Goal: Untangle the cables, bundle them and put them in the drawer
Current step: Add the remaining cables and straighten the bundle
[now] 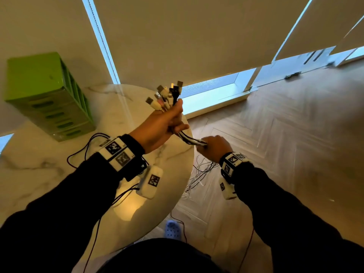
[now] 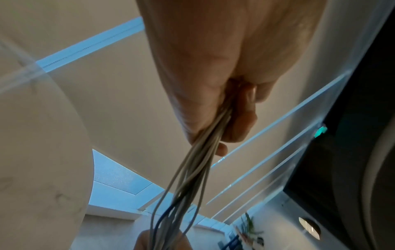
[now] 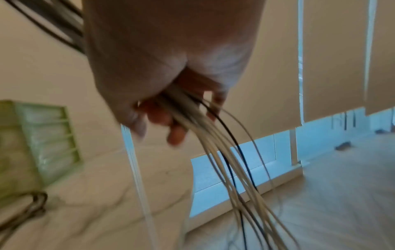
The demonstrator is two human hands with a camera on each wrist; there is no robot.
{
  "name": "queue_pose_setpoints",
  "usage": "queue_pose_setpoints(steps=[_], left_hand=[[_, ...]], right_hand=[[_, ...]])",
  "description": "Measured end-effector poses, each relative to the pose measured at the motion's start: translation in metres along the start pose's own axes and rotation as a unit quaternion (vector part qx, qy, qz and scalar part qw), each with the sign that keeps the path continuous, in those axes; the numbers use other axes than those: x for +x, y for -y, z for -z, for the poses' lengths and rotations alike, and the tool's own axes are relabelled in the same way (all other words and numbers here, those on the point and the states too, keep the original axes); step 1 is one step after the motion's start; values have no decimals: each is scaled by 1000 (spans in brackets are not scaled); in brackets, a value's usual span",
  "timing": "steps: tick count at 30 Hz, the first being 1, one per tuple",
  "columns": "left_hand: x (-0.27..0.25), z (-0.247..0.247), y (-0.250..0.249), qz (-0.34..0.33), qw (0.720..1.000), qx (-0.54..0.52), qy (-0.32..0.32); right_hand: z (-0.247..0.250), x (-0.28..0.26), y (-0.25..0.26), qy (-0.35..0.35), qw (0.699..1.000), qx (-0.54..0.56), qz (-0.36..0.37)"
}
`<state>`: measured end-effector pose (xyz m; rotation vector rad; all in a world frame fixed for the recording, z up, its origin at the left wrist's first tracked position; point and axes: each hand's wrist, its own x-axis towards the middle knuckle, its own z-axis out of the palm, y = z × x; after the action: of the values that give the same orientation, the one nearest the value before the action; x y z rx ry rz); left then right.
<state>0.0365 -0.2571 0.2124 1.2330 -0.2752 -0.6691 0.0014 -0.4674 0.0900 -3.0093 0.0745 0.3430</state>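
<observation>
My left hand (image 1: 164, 123) grips a bunch of white and black cables (image 1: 192, 140) just below their USB plugs (image 1: 167, 95), which fan out upward above the fist. The bunch runs down to the right into my right hand (image 1: 213, 147), whose fingers curl round it past the table's rim. Below that hand the loose cable lengths (image 1: 199, 174) hang to the floor. In the left wrist view the cables (image 2: 198, 160) leave the left hand (image 2: 224, 110) in one strand. In the right wrist view they spread out (image 3: 235, 160) below the right hand (image 3: 171, 101).
A green drawer unit (image 1: 47, 95) stands at the back left of the round marble table (image 1: 49, 174). Thin dark leads (image 1: 86, 148) lie on the table near my left wrist. Herringbone wood floor (image 1: 285, 144) lies to the right, window blinds behind, a blue shoe (image 1: 173, 229) below.
</observation>
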Motion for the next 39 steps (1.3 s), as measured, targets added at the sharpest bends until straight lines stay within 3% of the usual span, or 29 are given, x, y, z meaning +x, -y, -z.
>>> queue_pose_setpoints(steps=[2,3,5,8,12,13,15,17,19,23,25,28,30,31,33,34,36,39], left_hand=[[4,-9,7,-7,997,78,28],[6,-12,11,-11,989,140,39],[8,-19,18,-8,966,251,65],[14,-27,36,-39,945,318,66],[28,-32,45,-101,901,422,20],[31,-33,42,-96,906,411,13],[34,-38,34,-46,947,317,28],[36,-42,32,11,979,189,73],[37,-50,31,11,986,129,107],[38,-73,26,-63,954,235,175],[42,-77,33,-59,958,213,184],[48,-64,50,-5,981,100,167],[46,-55,72,31,969,100,224],[41,-54,84,50,949,168,262],[34,-59,111,67,872,355,329],[36,-63,124,49,842,411,347],[46,-66,138,-37,829,459,319],[84,-48,154,-198,840,488,134]], right_hand=[[-4,-10,4,101,994,45,22],[-4,-17,8,116,988,94,38],[4,-30,18,54,968,233,72],[29,-48,45,-17,891,447,78],[45,-66,61,-79,812,577,37],[49,-72,61,-72,788,612,15],[55,-80,54,-42,755,655,-10],[59,-88,45,1,743,669,-11],[61,-93,40,31,750,660,-19],[63,-97,30,-35,868,494,-49],[65,-98,21,-73,870,481,-85],[68,-102,5,-115,816,553,-122],[74,-109,-1,-130,757,626,-134],[78,-113,0,-131,716,675,-123],[88,-124,6,-115,636,758,-89],[92,-129,10,-104,612,781,-76],[97,-139,15,-96,593,798,-44],[96,-149,18,-133,601,788,10]])
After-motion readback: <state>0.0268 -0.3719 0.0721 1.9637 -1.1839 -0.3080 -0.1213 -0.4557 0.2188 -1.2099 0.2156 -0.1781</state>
